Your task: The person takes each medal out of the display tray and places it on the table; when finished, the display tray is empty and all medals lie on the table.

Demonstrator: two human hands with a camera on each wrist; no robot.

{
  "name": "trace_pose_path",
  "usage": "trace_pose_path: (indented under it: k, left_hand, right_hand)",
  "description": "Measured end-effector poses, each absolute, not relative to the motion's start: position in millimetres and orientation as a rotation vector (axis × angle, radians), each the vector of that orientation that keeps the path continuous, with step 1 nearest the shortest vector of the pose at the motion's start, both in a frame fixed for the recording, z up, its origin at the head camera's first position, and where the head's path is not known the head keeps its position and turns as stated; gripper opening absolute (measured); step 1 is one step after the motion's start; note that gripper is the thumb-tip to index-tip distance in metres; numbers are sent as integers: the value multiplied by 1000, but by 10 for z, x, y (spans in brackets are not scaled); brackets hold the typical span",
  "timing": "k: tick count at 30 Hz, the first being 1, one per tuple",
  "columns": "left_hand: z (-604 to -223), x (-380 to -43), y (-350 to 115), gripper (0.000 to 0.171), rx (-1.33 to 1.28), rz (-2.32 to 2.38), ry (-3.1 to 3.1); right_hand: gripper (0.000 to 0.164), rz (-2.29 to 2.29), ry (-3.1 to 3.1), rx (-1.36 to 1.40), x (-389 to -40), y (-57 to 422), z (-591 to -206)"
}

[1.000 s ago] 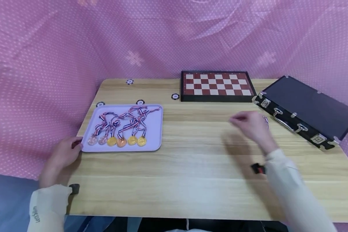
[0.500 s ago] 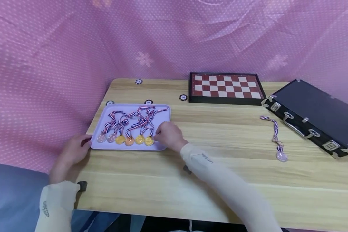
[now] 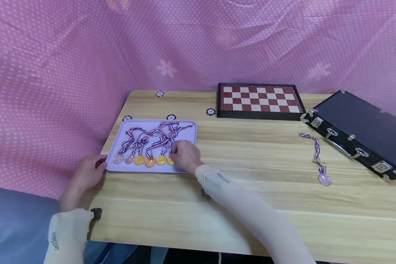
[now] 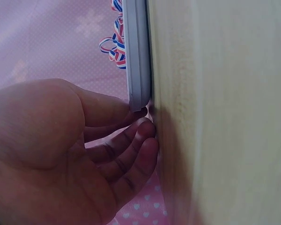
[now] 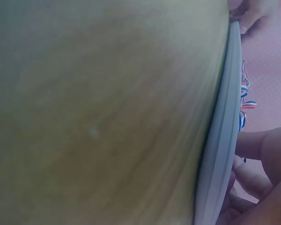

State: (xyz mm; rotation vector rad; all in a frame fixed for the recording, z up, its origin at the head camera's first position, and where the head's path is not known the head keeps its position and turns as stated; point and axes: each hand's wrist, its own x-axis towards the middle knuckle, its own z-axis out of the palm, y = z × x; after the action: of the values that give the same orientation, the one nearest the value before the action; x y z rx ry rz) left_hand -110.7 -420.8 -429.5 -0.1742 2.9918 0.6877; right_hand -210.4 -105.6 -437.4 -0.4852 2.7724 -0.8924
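Right hand [image 3: 187,154] has crossed from beside the black case [image 3: 366,132] to the lavender tray [image 3: 189,135]

Palm down and fingers bent, the right hand reaches over the tray's near-right part, its fingertips at the rightmost gold medal [image 3: 170,161]; whether they pinch that medal cannot be told. Its forearm, in a pale sleeve [image 3: 247,201], slants up from the lower right. Thumb and forefinger of the left hand [image 3: 90,171] pinch the tray's near-left corner, the other fingers bent beside it, close to the wooden surface [image 3: 250,154].

Inside the tray, along its near edge, the medals run from left to right: two silver medals [image 3: 118,158], a gold medal [image 3: 139,160], a bronze medal [image 3: 150,162] and two gold, the rightmost partly hidden by the right hand. Their striped ribbons [image 3: 165,139] tangle behind them.

Beyond the tray's far rim lie four poker chips [image 3: 210,112], two of them just beside it. Well to the right, a lone silver medal [image 3: 325,179] lies near the case with its ribbon stretched away from the person. Farther back, a chessboard [image 3: 260,98] sits in front of a pink dotted cloth [image 3: 198,44].
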Motion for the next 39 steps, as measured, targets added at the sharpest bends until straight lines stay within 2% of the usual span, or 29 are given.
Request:
trace_pose_path:
  k: [20,34,39]
  left_hand:
    - [-4275,-1106,-4181,39,-173,657,3005]
    - [-4272,-1081,-4182,39,-168,632,3028]
    - [-4287,-1093,-4179,40,-186,632,3004]
  right_hand:
    - [3,-1009,2734,-545,-2135,-1020,-4397]
    - [9,-1278,2699,-495,-2168,-759,-4323]
    - [6,-1443,2608,-487,-2209,-697,-4323]
